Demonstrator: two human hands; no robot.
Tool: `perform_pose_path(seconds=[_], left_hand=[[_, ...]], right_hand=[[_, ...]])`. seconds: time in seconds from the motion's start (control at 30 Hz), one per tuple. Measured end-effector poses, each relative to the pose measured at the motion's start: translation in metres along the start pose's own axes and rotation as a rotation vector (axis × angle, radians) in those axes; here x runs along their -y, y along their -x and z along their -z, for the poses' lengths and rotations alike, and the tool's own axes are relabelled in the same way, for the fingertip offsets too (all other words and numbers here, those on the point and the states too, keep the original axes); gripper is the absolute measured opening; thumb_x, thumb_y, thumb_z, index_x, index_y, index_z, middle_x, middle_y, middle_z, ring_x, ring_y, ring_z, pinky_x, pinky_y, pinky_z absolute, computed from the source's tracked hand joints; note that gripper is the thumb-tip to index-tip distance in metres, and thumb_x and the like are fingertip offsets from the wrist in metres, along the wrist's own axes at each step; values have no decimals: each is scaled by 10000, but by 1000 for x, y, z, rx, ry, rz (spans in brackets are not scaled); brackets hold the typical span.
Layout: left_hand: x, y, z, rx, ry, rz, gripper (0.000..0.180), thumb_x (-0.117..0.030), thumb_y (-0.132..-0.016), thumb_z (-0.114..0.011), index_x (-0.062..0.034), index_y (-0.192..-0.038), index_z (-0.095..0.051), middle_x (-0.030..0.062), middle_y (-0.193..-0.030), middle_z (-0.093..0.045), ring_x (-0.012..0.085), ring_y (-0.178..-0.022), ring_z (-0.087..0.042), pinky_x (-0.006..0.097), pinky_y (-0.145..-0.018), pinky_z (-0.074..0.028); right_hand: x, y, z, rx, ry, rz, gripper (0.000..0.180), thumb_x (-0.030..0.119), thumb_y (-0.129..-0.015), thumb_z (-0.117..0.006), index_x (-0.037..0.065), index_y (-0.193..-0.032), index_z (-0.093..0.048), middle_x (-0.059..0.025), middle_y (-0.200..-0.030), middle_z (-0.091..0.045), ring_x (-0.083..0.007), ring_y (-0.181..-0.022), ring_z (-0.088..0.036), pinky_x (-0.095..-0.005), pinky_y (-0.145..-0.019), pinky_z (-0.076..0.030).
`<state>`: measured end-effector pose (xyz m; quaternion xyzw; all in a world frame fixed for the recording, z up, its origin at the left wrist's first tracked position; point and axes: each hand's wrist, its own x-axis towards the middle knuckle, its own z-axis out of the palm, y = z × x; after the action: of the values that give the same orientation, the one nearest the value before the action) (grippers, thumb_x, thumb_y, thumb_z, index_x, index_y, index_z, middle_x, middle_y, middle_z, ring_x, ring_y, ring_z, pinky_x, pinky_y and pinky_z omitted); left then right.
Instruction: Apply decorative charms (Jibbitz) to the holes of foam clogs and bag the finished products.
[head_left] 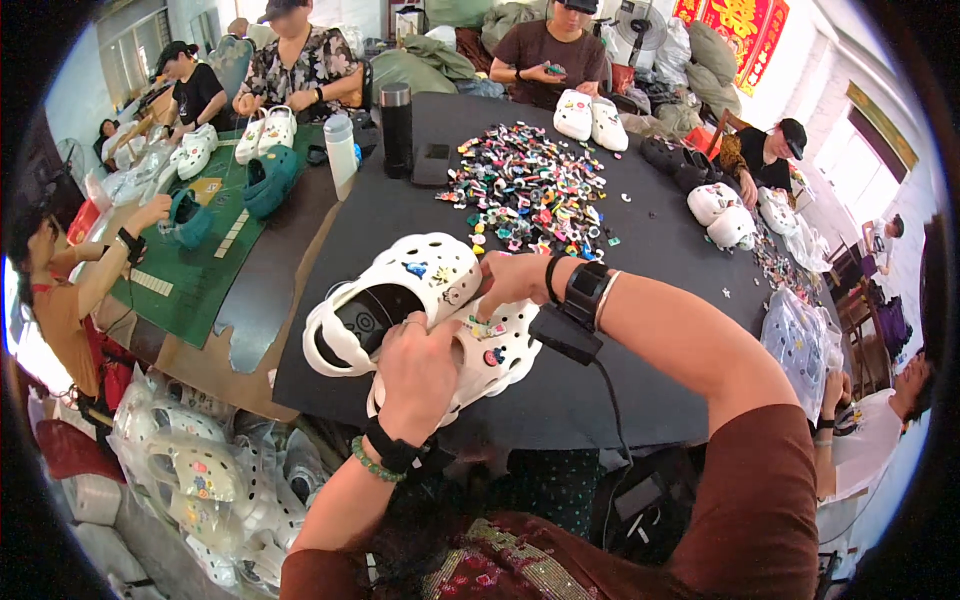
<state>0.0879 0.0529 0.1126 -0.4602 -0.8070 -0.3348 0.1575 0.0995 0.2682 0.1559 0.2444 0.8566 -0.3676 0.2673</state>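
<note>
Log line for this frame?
left hand: at white clogs, near openings | right hand: at toe end | charm pile: beyond clogs, on black table

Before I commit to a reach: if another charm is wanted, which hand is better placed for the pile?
Probably the right hand: it is by the toes of the white clogs, nearer the charm pile. The left hand is farther back.

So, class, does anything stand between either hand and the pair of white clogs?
Nothing visible does: the left hand and right hand both touch the white clogs. The charm pile lies beyond them on the black table, not in between.
</note>
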Motion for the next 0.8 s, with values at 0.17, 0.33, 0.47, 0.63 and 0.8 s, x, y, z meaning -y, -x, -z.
perform_pose_path(seconds=[0.17, 0.33, 0.47, 0.63, 0.8], left_hand=[[4, 3, -6, -25, 12, 12, 211, -53, -753, -628, -98, -932, -731, 128, -782, -563, 327, -742, -597, 417, -705, -483], [4, 3, -5, -23, -6, 16, 210, -52, -751, -622, -95, -926, -729, 124, -781, -566, 318, -739, -602, 408, -708, -485], [5, 2, -4, -35, 8, 5, 201, -48, -759, -617, -86, -924, -726, 124, -785, -569, 316, -739, -602, 406, -699, -481], [5, 3, -5, -30, 0, 3, 209, -47, -761, -613, -89, -934, -723, 129, -788, -572, 317, -738, -601, 410, -702, -477], [5, 4, -4, -37, 15, -16, 213, -41, -765, -598, -84, -937, -717, 128, -789, -567, 320, -742, -597, 412, -712, -474]], right_hand=[[-1, 3, 12, 155, 4, -57, 873, 303, -656, -851, 68, -1364, -398, -179, -1322, -447, -347, -1169, -519, -528, -786, -558], [-20, -7, 10, 153, -117, 14, 679, 335, -732, -810, -9, -1256, -548, -116, -1178, -593, -225, -1043, -571, -357, -867, -477], [-30, -7, 10, 315, -325, 78, 678, 321, -799, -783, -10, -1308, -479, -128, -1295, -533, -231, -1108, -582, -411, -925, -500], [-27, -7, 10, 361, -389, 45, 639, 226, -839, -730, 46, -1363, -411, -117, -1305, -537, -230, -1173, -571, -470, -911, -537], [-17, -3, 6, 212, -258, -2, 670, 244, -737, -795, 46, -1302, -493, -143, -1280, -529, -260, -1197, -513, -430, -953, -466]])
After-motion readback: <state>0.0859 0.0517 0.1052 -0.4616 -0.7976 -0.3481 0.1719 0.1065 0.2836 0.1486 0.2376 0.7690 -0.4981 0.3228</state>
